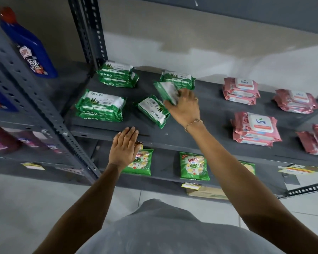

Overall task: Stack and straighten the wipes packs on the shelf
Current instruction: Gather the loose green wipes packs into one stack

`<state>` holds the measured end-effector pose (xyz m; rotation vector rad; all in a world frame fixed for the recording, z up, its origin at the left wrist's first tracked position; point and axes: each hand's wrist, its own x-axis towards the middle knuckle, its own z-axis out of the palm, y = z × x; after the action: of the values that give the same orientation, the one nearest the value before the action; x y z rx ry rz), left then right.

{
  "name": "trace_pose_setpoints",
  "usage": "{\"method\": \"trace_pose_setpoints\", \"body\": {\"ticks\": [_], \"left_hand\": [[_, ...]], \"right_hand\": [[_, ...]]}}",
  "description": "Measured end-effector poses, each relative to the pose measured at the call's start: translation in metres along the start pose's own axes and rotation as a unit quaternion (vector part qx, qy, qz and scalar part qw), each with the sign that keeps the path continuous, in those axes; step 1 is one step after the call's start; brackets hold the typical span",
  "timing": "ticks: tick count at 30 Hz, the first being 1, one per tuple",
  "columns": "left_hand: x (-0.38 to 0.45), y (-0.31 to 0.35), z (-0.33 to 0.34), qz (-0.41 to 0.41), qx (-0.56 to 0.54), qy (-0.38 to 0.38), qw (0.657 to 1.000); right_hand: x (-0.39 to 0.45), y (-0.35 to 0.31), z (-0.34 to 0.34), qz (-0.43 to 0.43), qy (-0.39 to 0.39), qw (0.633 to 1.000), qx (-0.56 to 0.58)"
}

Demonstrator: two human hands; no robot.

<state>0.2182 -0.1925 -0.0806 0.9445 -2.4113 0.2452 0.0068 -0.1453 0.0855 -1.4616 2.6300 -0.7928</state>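
One green pack (166,92) is pinched, tilted, in the right hand (185,107) above the shelf (206,129), probably bound for the rear pack (180,78); left hand (124,147) rests open, empty.

the dark grey metal shelf (206,110) crosses the middle of the frame. on its left half lie green origami wipes packs: a stack at the back left (117,75), a stack at the front left (101,106), one pack at the centre back (180,78), and one skewed pack at the centre (152,111). on the right half sit four stacks of pink kara wipes (255,129).
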Motion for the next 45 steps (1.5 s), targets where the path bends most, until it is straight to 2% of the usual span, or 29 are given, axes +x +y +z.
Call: {"method": "trace_pose_setpoints", "body": {"ticks": [5,11,14,16,17,20,21,23,24,25,28,30,31,32,33,35,36,37,38,41,42,45], "left_hand": [[0.0,-0.003,0.002,0.029,0.006,0.006,1.0],[-0.005,-0.002,0.001,0.037,-0.022,0.029,0.999],[0.009,0.016,-0.013,-0.053,-0.049,0.038,0.997],[0.028,0.03,-0.029,-0.14,-0.069,0.022,0.988],[0.04,0.038,-0.036,-0.173,-0.088,0.0,0.981],[0.073,0.062,-0.05,-0.245,-0.192,-0.085,0.946],[0.085,0.068,-0.053,-0.282,-0.251,-0.113,0.919],[0.109,0.071,-0.052,-0.37,-0.372,-0.172,0.834],[0.121,0.07,-0.051,-0.398,-0.399,-0.199,0.802],[0.131,0.065,-0.05,-0.408,-0.407,-0.218,0.787],[0.152,0.042,-0.051,-0.405,-0.452,-0.235,0.76],[0.155,0.028,-0.05,-0.368,-0.506,-0.26,0.735],[0.155,0.023,-0.05,-0.346,-0.515,-0.273,0.735],[0.154,0.021,-0.05,-0.332,-0.514,-0.273,0.742],[0.152,0.023,-0.05,-0.33,-0.509,-0.257,0.752],[0.143,0.03,-0.05,-0.352,-0.459,-0.184,0.794],[0.135,0.037,-0.049,-0.368,-0.432,-0.145,0.811],[0.127,0.047,-0.051,-0.394,-0.42,-0.125,0.808],[0.12,0.058,-0.054,-0.427,-0.424,-0.122,0.789],[0.117,0.081,-0.054,-0.51,-0.483,-0.155,0.694],[0.12,0.082,-0.053,-0.522,-0.488,-0.173,0.677],[0.131,0.07,-0.05,-0.515,-0.477,-0.214,0.679]], "right_hand": [[0.004,-0.027,0.037,-0.057,-0.041,0.996,-0.055],[0.011,-0.018,0.043,-0.08,-0.101,0.987,-0.098],[0.015,-0.014,0.036,-0.062,-0.104,0.992,-0.045],[0.024,-0.008,0.028,-0.007,-0.102,0.994,0.038],[0.028,-0.003,0.024,0.028,-0.127,0.988,0.08],[0.035,0.012,0.018,0.099,-0.25,0.954,0.131],[0.035,0.015,0.016,0.109,-0.274,0.946,0.135],[0.031,0.017,0.014,0.123,-0.288,0.936,0.163],[0.027,0.018,0.013,0.135,-0.286,0.931,0.182],[0.022,0.018,0.014,0.155,-0.281,0.925,0.204],[0.0,0.02,0.023,0.237,-0.282,0.881,0.297],[-0.016,0.019,0.024,0.278,-0.301,0.846,0.34],[-0.02,0.02,0.025,0.286,-0.291,0.85,0.335],[-0.023,0.022,0.023,0.284,-0.256,0.87,0.311],[-0.021,0.026,0.019,0.274,-0.198,0.899,0.277],[-0.008,0.036,0.007,0.241,-0.097,0.941,0.219],[0.002,0.041,0.002,0.22,-0.091,0.95,0.202],[0.012,0.044,-0.001,0.196,-0.119,0.953,0.197],[0.022,0.046,-0.003,0.178,-0.159,0.951,0.195],[0.041,0.048,0.0,0.165,-0.245,0.94,0.171],[0.043,0.05,0.003,0.169,-0.258,0.938,0.161],[0.042,0.058,0.005,0.2,-0.27,0.922,0.193]]}}
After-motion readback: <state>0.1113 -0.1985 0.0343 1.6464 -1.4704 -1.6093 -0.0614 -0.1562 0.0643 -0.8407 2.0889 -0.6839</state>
